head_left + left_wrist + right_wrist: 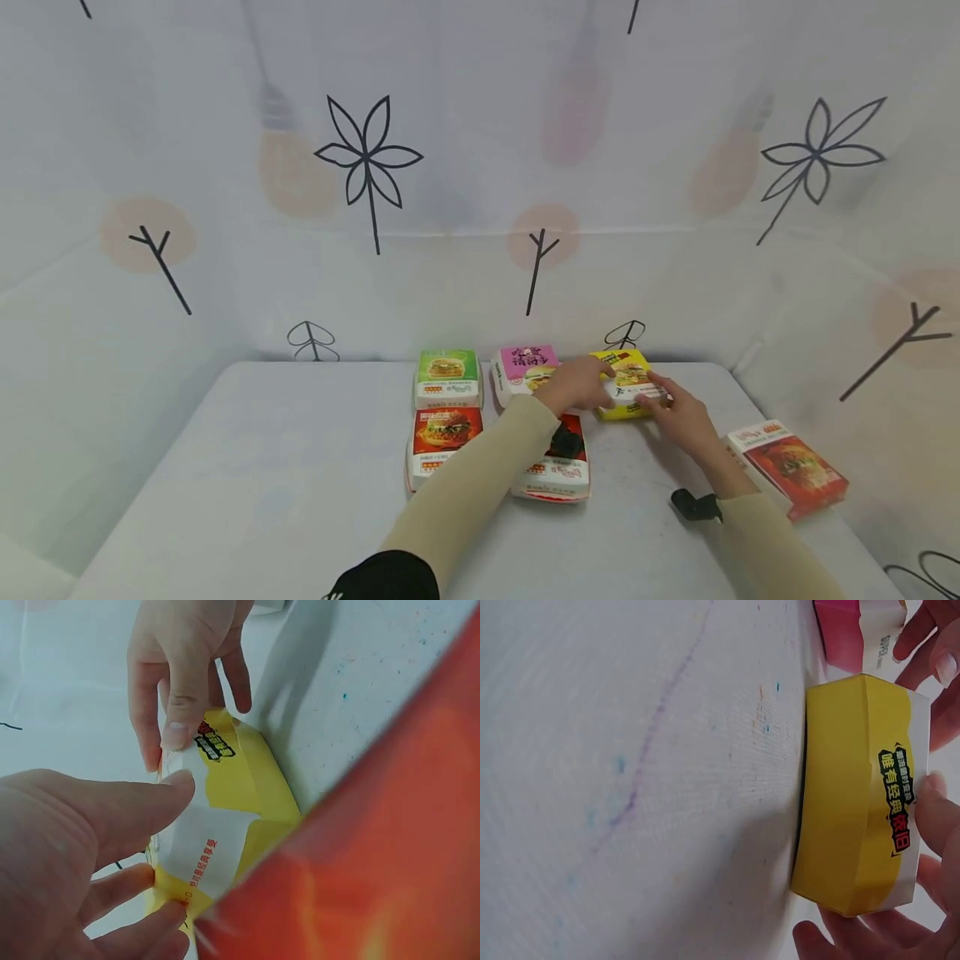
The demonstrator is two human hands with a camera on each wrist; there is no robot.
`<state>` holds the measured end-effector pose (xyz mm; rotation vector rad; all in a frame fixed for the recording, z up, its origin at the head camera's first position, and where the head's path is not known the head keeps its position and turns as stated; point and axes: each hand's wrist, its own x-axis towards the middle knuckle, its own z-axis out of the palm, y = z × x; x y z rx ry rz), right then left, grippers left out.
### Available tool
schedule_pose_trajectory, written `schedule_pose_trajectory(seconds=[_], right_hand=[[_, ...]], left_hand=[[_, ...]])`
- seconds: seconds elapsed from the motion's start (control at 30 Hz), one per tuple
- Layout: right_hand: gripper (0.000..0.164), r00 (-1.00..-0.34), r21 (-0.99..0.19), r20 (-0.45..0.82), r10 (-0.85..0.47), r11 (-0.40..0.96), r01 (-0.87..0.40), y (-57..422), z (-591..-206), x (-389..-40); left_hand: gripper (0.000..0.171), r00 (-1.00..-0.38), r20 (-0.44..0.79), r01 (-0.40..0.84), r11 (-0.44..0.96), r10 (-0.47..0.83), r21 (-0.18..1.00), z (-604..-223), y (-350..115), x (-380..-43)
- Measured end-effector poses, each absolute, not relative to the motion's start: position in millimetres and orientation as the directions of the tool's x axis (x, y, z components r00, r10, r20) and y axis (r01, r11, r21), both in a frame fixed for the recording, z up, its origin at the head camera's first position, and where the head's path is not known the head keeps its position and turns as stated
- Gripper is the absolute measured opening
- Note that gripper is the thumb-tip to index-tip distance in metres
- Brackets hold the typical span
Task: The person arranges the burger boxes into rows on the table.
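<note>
A yellow burger box [628, 385] with a burger picture sits at the back right of the white table, with both hands at it. From its left side the left hand [579, 385] holds it, thumb at the edge in the left wrist view. The right hand [684, 421] grips the opposite end, its thumb on the white part and fingers curled beneath in the right wrist view. In that view the box [859, 799] shows a yellow side with printed lettering. Just left of it is a pink burger box [525, 367], partly covered by the left hand.
A green burger box [448, 375] stands behind a red one [447, 429] at centre. Another red burger box [555, 479] lies under the left forearm, partly hidden. One more red box [795, 467] rests near the right table edge. A patterned cloth [465, 283] hangs behind the table.
</note>
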<state>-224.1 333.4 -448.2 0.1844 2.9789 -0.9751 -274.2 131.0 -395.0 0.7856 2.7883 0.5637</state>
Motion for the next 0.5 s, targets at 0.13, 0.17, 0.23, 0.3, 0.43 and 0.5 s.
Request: schedule_pose_trajectory(seconds=[0.13,0.17,0.23,0.3,0.43,0.5], right_hand=[[0.082,-0.995,-0.59,-0.026,0.094,0.803,0.091,334.0,-447.2,-225.9],[0.082,-0.996,-0.589,-0.024,0.088,0.804,0.086,334.6,-446.6,-226.3],[0.083,-0.997,-0.591,-0.022,0.078,0.803,0.076,335.8,-445.9,-227.3],[0.083,-0.997,-0.593,-0.019,0.072,0.803,0.069,336.7,-445.5,-228.1],[0.086,-0.997,-0.601,-0.023,0.072,0.796,0.071,336.5,-445.7,-229.5],[0.086,-0.997,-0.607,-0.022,0.074,0.792,0.072,335.4,-445.6,-230.3]], left_hand=[[0.051,-0.842,-0.078,0.457,0.781,0.534,0.425,-392.2,130.5,-273.9],[0.051,-0.842,-0.078,0.456,0.78,0.535,0.429,-391.6,130.1,-273.9],[0.051,-0.843,-0.079,0.451,0.779,0.532,0.435,-390.9,129.7,-273.8],[0.05,-0.845,-0.076,0.449,0.78,0.529,0.437,-391.0,129.6,-274.0],[0.047,-0.86,-0.063,0.427,0.783,0.506,0.452,-393.5,130.6,-275.6],[0.045,-0.871,-0.053,0.412,0.786,0.488,0.462,-394.5,131.4,-277.1]])
